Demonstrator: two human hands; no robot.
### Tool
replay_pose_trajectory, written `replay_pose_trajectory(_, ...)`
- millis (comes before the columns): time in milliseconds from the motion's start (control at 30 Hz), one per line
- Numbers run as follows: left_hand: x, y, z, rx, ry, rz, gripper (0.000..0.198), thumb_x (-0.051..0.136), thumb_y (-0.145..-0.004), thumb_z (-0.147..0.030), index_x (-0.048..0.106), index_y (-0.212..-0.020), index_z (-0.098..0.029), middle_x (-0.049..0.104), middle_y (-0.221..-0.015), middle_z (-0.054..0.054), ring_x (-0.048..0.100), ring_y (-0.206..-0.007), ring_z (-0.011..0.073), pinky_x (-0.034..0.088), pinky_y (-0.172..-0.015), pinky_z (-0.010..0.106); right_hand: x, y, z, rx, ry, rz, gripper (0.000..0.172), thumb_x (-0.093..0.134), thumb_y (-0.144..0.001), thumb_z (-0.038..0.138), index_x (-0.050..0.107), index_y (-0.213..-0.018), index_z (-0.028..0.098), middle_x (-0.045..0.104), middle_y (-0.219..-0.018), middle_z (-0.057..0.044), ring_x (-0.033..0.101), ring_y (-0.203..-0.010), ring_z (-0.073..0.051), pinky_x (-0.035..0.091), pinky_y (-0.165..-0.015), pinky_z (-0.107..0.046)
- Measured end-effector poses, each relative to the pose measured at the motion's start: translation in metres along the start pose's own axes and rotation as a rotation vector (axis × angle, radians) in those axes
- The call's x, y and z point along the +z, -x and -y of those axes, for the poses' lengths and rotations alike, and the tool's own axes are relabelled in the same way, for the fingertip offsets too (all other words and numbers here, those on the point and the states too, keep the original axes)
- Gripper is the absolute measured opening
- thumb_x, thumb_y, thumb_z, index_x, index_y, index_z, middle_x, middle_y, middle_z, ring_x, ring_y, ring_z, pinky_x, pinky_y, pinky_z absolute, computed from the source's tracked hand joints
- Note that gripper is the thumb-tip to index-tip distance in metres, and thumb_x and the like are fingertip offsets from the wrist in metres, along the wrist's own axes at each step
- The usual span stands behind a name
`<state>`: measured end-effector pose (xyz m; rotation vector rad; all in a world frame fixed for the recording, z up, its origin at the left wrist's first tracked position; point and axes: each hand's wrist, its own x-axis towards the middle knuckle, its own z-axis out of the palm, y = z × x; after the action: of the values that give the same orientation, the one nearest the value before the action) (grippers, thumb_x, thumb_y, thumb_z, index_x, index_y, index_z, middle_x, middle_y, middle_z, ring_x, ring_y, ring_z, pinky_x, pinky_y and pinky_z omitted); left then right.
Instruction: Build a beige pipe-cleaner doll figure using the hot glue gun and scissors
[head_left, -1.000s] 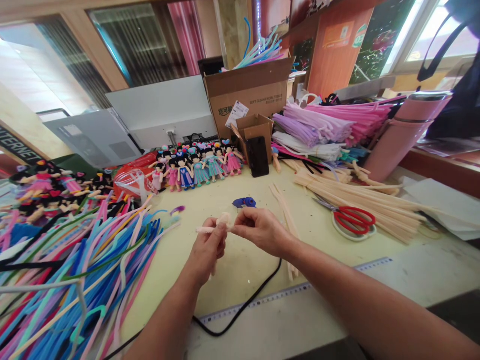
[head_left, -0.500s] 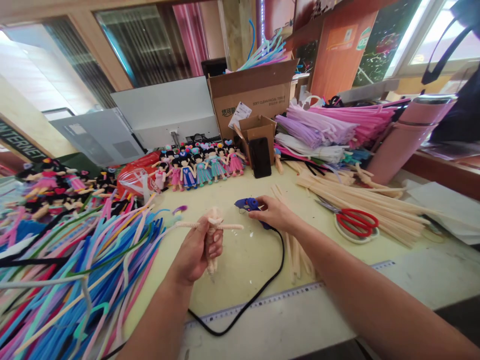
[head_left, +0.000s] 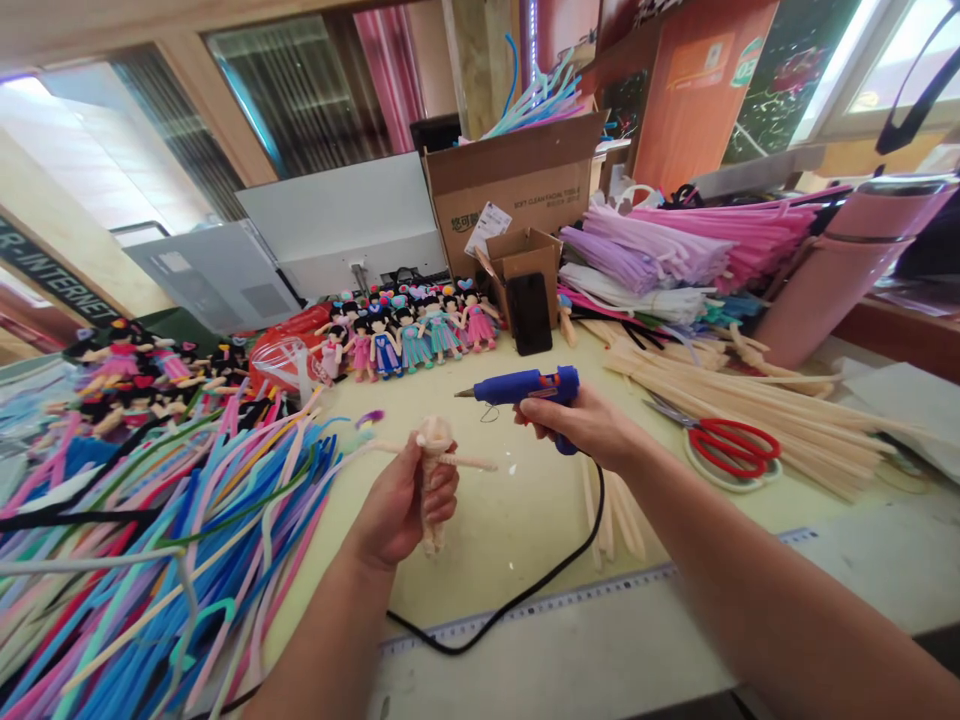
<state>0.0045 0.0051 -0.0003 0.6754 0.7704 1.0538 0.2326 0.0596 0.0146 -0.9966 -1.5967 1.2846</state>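
Observation:
My left hand (head_left: 401, 500) is closed around the body of a cream pipe-cleaner doll (head_left: 435, 436). Its looped head shows above my fingers, its arms stick out sideways, and its legs hang below my grip. In my right hand (head_left: 570, 420) is a blue hot glue gun (head_left: 510, 386), raised above the table with its nozzle pointing left. The nozzle tip is above and slightly right of the doll's head, apart from it. A black cord runs down from the gun's handle and across the table.
Colourful pipe cleaners (head_left: 225, 530) are heaped at left. Finished dolls (head_left: 412, 340) stand in rows at the back, near a black phone (head_left: 529, 313) and cardboard box (head_left: 517, 180). Red-handled scissors (head_left: 731, 447), cream pipe cleaners (head_left: 750, 400) and a pink flask (head_left: 832, 270) are at right. A ruler (head_left: 555, 604) lies in front.
My right hand has gripped the glue gun by its handle and lifted it, turning its side into view. My left hand still holds the doll, now a little more upright.

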Motion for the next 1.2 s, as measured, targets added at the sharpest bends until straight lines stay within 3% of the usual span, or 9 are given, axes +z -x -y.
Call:
replay_pose_trajectory(133,-0.001,-0.001,0.001,-0.003,0.005,0.026,0.037,0.078,-0.074,-0.046,0.064,-0.079,-0.013,0.041,-0.051,-0.008,0.03,-0.039,0.002,0.027,-0.035,0.011,0.004,0.011,0.016,-0.069,-0.004,0.087,0.028,0.069,-0.071,0.046,0.065,-0.07,0.018,0.06,-0.061,0.0,0.048,-0.053,-0.011,0.038,-0.049,-0.024)
replay_pose_trajectory(267,-0.002,-0.002,0.002,-0.001,-0.011,0.026,0.032,0.072,-0.08,-0.044,0.063,-0.083,-0.014,0.042,-0.051,-0.008,0.03,-0.039,0.0029,0.027,-0.036,0.012,0.01,0.014,0.017,-0.101,0.021,0.125,0.024,0.068,-0.073,0.042,0.068,-0.072,0.018,0.056,-0.06,0.002,0.046,-0.055,-0.011,0.037,-0.051,-0.024)
replay_pose_trajectory(533,-0.002,-0.003,0.003,-0.027,-0.027,0.011,0.039,0.078,-0.072,-0.047,0.063,-0.086,-0.013,0.043,-0.051,-0.008,0.03,-0.038,0.003,0.026,-0.036,0.013,0.015,0.014,0.012,-0.106,0.078,0.112,0.025,0.067,-0.075,0.041,0.064,-0.068,0.017,0.051,-0.058,0.003,0.042,-0.055,-0.01,0.033,-0.049,-0.024)
replay_pose_trajectory(767,-0.002,-0.002,0.003,-0.043,-0.029,0.008,0.042,0.08,-0.069,-0.048,0.062,-0.084,-0.013,0.043,-0.051,-0.008,0.029,-0.039,0.0029,0.026,-0.037,0.014,0.017,0.014,0.011,-0.111,0.114,0.107,0.028,0.067,-0.075,0.042,0.058,-0.063,0.018,0.037,-0.053,0.007,0.031,-0.051,-0.008,0.029,-0.049,-0.024)
replay_pose_trajectory(1200,-0.003,-0.001,0.003,-0.017,-0.052,0.034,0.036,0.069,-0.082,-0.048,0.061,-0.087,-0.014,0.039,-0.053,-0.008,0.027,-0.04,0.0036,0.024,-0.038,0.014,0.019,0.013,0.01,-0.12,0.138,0.076,0.025,0.068,-0.074,0.042,0.064,-0.067,0.018,0.044,-0.056,0.004,0.035,-0.055,-0.01,0.032,-0.052,-0.024)
